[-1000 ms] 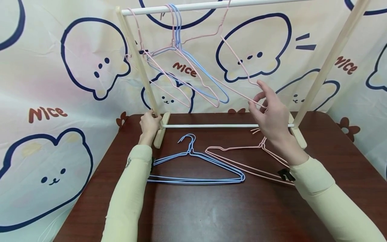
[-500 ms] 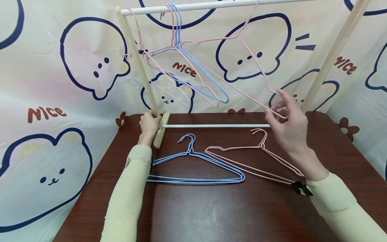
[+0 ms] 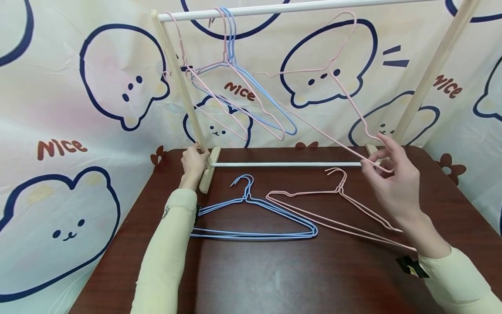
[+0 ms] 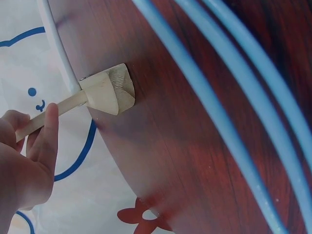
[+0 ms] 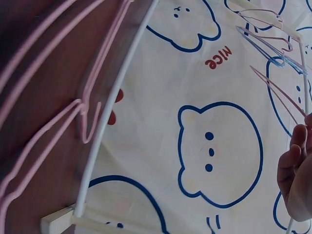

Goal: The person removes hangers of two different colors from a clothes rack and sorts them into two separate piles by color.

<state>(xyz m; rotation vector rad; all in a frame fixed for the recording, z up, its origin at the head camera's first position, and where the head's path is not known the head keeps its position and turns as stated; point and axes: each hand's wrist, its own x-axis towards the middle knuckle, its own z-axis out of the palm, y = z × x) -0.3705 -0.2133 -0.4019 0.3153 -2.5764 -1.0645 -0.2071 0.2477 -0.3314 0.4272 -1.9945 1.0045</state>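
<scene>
Pink wire forms the hanger [image 3: 330, 67] that I see pinched in the right hand [image 3: 398, 187], its thumb and fingers closed on the lower right corner. From that corner the rest of the hanger slants up and to the left, above the hand and in front of the right half of the wooden rack [image 3: 433, 69]. On my head feed its hook shows just below the rack's white top rail [image 3: 313, 6]. My right wrist feed cuts that hand off at the edge, so I read the grip mostly from the head view.

Low on the rack's left post [image 3: 179, 83], the left hand [image 3: 193, 160] grips the wood, just above the base.

At the left end of the rack, a separate pink hanger [image 3: 181, 49] hangs beside the post, with a close bunch of pink and blue hangers [image 3: 230, 54] just right of it. On the brown tabletop [image 3: 266, 279], blue hangers [image 3: 248, 197] lie stacked in front of the rack's left half; pink hangers [image 3: 340, 189] lie before its right half, below and left of the right hand. Behind the rack hangs a bear-print backdrop [image 3: 259, 126].
</scene>
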